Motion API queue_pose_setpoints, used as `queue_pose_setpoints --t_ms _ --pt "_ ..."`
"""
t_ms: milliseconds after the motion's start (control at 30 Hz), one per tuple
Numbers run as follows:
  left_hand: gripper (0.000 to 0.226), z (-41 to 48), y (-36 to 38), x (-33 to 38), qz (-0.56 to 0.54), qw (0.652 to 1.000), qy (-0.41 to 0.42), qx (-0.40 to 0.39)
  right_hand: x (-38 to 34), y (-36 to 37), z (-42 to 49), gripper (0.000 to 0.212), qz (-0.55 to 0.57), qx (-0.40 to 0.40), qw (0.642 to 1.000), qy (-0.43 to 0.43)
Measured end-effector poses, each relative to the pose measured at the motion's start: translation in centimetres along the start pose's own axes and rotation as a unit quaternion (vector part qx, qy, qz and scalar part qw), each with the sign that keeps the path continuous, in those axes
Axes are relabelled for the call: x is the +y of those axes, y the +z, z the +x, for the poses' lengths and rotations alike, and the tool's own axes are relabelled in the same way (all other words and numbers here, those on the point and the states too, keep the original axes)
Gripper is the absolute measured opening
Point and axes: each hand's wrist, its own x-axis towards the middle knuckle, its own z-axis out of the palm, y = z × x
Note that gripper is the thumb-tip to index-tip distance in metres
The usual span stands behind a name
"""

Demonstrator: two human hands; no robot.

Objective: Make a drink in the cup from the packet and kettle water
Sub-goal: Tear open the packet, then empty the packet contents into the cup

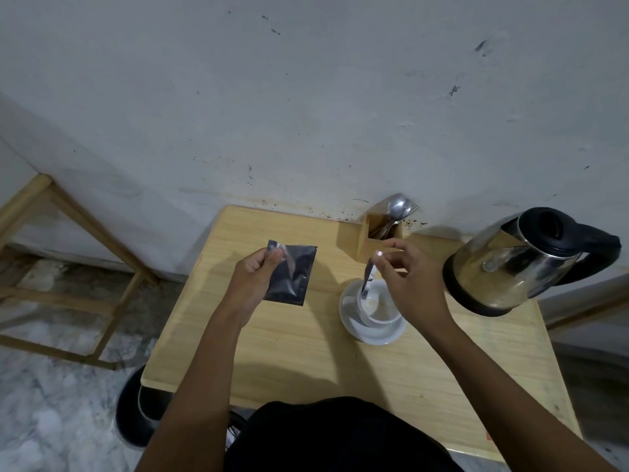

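Packet-opening step: left hand (253, 277) pinching packet (289, 272), right hand (406, 281) pinching torn strip (368, 279) over cup (374, 303); next, tipping contents in.

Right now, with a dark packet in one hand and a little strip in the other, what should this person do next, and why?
Probably drop the torn strip, pinched in the right hand just over the cup, somewhere off to the side. The left hand holds the dark packet left of the cup, not above it, and it likely needs bringing over and tipping in before the kettle is used.
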Motion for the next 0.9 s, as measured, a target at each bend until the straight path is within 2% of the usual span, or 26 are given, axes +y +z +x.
queue_pose_setpoints --t_ms 167,467,567,633,700,800,900 --pt "0.03 -0.7 -0.9 -0.5 0.019 1.0 -0.003 0.023 3.0 3.9 2.2 0.006 -0.12 -0.09 0.987 0.054" --pt "0.032 -1.1 -1.1 -1.4 0.026 0.999 -0.011 0.031 5.4 10.3 4.9 0.018 -0.272 -0.208 0.939 0.033" --pt "0.029 -1.0 -0.8 -1.5 0.019 0.999 -0.017 0.034 4.4 9.9 4.8 0.024 -0.21 -0.176 0.961 0.03" --pt "0.03 -0.8 -0.6 -1.8 0.012 0.999 -0.021 0.035 2.9 9.0 4.2 0.026 -0.074 -0.155 0.982 0.075" --pt "0.03 -0.7 -0.3 -1.9 0.0 0.999 -0.024 0.031 1.7 7.9 3.0 0.022 0.054 -0.169 0.975 0.133" --pt "0.028 -0.7 0.6 -1.8 -0.025 0.999 -0.038 0.016 1.8 6.9 0.9 0.011 0.059 -0.245 0.959 0.127" --pt "0.029 -0.7 1.9 -1.5 -0.037 0.999 -0.036 -0.01 2.7 6.3 -0.3 0.016 0.03 -0.239 0.966 0.092"
